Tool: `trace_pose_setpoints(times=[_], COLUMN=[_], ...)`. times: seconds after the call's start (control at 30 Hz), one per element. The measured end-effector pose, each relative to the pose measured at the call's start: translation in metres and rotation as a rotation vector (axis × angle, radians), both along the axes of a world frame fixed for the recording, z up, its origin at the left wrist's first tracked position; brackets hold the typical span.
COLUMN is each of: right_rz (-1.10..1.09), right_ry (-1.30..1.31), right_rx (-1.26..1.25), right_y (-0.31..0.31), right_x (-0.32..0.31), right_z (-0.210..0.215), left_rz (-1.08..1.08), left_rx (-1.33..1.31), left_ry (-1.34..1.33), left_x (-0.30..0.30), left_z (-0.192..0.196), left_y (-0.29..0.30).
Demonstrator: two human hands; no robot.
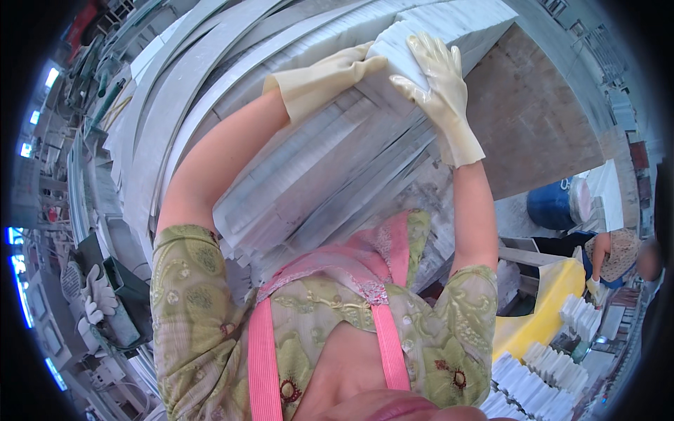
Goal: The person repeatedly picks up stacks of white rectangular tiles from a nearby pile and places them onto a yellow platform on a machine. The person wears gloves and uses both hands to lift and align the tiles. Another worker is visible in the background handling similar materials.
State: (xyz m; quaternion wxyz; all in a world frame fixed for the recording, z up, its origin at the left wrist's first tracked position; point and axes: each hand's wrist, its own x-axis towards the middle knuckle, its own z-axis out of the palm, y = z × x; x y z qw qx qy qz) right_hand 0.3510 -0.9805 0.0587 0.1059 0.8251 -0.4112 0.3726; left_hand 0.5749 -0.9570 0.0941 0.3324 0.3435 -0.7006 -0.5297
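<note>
Both my hands wear long cream rubber gloves and reach out to a stack of white, grey-veined marble strips (467,27) at the top. My left hand (357,64) has its fingers bent together at the stack's left corner, gripping the edge; its fingertips are partly hidden. My right hand (437,78) lies on the top of the stack, fingers stretched out and thumb apart. Below my hands, long grey-white stone strips (302,165) lie side by side on a slant. Long curved pale strips (193,91) run along the left.
A brown flat board (537,116) lies right of my right forearm. Beyond it stand a blue drum (551,205) and a yellow sheet (539,298) beside stacked white pieces (551,368). Another person (611,256) works at far right. White gloves (98,295) hang at left.
</note>
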Motion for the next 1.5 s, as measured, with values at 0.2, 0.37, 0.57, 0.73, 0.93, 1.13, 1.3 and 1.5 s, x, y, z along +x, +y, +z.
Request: trace_pose_setpoints(times=[0.2, 0.37, 0.57, 0.73, 0.93, 1.13, 1.3, 1.5], right_rz=[-0.121, -0.081, 0.286, 0.218, -0.020, 0.039, 0.037, 0.292], right_ry=[0.005, 0.090, -0.759, -1.471, -1.313, -1.250, -1.236, -1.608], right_rx=[-0.079, -0.054, 0.415, 0.541, 0.440, 0.480, 0.582, 0.652], right_y=[-0.009, -0.009, 0.011, 0.042, 0.014, 0.012, 0.022, 0.033], right_x=[0.022, 0.020, 0.017, 0.052, 0.072, 0.063, 0.056, 0.069], right_z=[-0.003, 0.004, 0.027, -0.012, -0.043, -0.036, -0.031, -0.034], left_rz=[0.089, 0.007, 0.279, 0.333, 0.510, 0.482, 0.361, 0.276], left_rx=[0.221, -0.469, 0.108, 0.297, 0.022, -0.024, -0.167, -0.595], left_ry=[-0.083, -0.427, -0.230, 0.023, -0.325, -0.583, -0.786, -0.742], left_x=[0.025, 0.029, 0.008, 0.003, -0.012, -0.018, 0.001, 0.067], left_z=[0.007, 0.000, 0.008, 0.010, -0.003, 0.008, 0.019, 0.006], left_y=[-0.019, -0.032, -0.010, 0.014, 0.031, 0.030, 0.048, 0.160])
